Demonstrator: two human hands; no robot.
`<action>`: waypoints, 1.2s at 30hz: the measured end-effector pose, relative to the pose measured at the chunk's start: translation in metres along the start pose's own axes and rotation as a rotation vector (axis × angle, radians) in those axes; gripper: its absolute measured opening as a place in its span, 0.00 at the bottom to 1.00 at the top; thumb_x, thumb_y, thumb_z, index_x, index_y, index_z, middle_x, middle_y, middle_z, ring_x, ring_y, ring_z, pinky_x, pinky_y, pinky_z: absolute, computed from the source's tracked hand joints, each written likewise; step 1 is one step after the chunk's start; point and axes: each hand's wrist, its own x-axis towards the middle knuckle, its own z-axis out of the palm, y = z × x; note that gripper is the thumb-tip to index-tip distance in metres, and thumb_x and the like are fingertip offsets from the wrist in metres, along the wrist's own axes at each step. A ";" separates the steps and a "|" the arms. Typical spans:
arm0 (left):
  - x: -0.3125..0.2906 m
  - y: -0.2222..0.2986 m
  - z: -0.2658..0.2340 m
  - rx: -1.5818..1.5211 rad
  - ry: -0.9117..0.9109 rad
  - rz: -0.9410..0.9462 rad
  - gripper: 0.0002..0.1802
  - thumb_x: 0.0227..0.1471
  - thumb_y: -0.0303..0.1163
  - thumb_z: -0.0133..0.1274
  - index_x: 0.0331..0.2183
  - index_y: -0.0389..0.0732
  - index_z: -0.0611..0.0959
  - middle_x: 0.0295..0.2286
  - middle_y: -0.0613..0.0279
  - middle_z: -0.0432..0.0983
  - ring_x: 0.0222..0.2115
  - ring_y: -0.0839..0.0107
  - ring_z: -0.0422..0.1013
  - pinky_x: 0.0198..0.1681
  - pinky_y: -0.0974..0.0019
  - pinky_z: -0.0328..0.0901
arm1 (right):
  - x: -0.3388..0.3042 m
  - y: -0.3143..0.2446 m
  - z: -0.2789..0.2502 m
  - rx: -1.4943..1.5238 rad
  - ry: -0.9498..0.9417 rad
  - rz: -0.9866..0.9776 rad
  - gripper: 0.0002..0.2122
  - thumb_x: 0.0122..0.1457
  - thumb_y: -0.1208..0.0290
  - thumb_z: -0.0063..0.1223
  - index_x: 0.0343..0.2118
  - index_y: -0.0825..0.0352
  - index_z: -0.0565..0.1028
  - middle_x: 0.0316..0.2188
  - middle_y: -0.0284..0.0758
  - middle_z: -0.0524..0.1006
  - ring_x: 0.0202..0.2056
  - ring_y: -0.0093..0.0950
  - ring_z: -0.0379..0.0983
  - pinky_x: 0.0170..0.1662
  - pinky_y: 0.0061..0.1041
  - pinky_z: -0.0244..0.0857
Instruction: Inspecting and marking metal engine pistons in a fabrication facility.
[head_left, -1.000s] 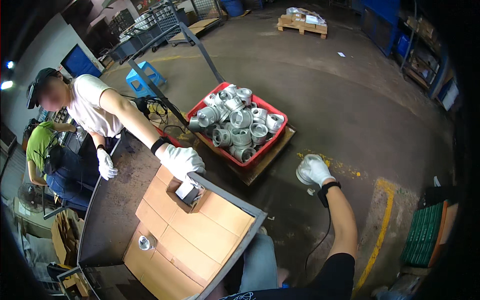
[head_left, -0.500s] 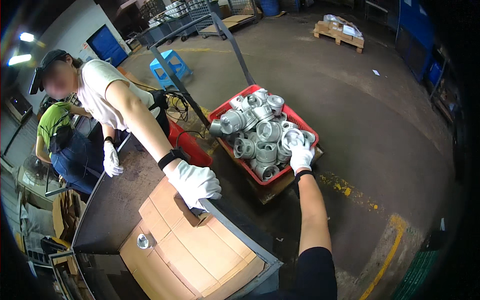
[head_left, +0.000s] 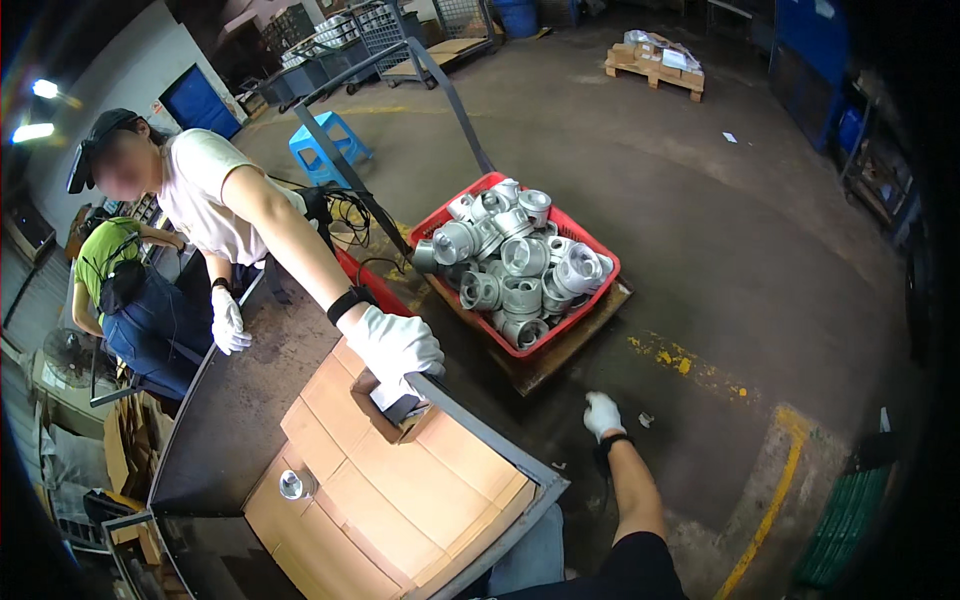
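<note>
My right hand (head_left: 603,413), in a white glove with a black wristband, hangs over the floor to the right of the metal-edged bin (head_left: 500,443). Its fingers are curled in and no part shows in them. Ahead of it stands a red plastic basket (head_left: 597,243), heaped with silver metal pistons (head_left: 522,257). One piston (head_left: 580,268) lies on top at the basket's right side. Inside the bin, a single piston (head_left: 291,485) stands on the cardboard lining (head_left: 400,500). My left hand is out of view.
A co-worker's gloved hand (head_left: 397,350) rests at the bin's rim beside a small open carton (head_left: 385,410). The basket sits on a handled trolley (head_left: 540,375). Beyond are a blue stool (head_left: 330,148) and a loaded pallet (head_left: 655,75). Another person (head_left: 140,300) bends at left.
My right hand has left the piston at the basket's right side and drawn back toward me, down beside the bin. The piston stays on the heap. The view has shifted slightly.
</note>
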 end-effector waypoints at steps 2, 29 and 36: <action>-0.001 -0.006 0.000 0.002 -0.001 0.023 0.29 0.47 0.50 0.63 0.47 0.41 0.81 0.37 0.53 0.81 0.39 0.60 0.77 0.47 0.60 0.68 | -0.027 0.012 0.006 -0.066 -0.203 0.112 0.33 0.50 0.66 0.58 0.62 0.64 0.63 0.63 0.50 0.61 0.60 0.46 0.63 0.62 0.37 0.60; -0.001 -0.017 0.023 -0.115 0.055 -0.157 0.28 0.48 0.47 0.64 0.47 0.39 0.81 0.37 0.56 0.82 0.38 0.62 0.77 0.46 0.60 0.69 | 0.145 -0.048 -0.048 0.288 0.734 -0.171 0.17 0.54 0.83 0.47 0.45 0.62 0.79 0.63 0.42 0.62 0.60 0.43 0.63 0.61 0.36 0.60; -0.017 -0.043 0.013 -0.172 0.041 -0.061 0.28 0.48 0.46 0.65 0.47 0.39 0.81 0.37 0.56 0.82 0.38 0.62 0.77 0.46 0.61 0.69 | -0.009 -0.001 0.009 0.288 0.383 -0.220 0.08 0.57 0.73 0.50 0.36 0.67 0.80 0.38 0.46 0.79 0.43 0.45 0.75 0.49 0.40 0.69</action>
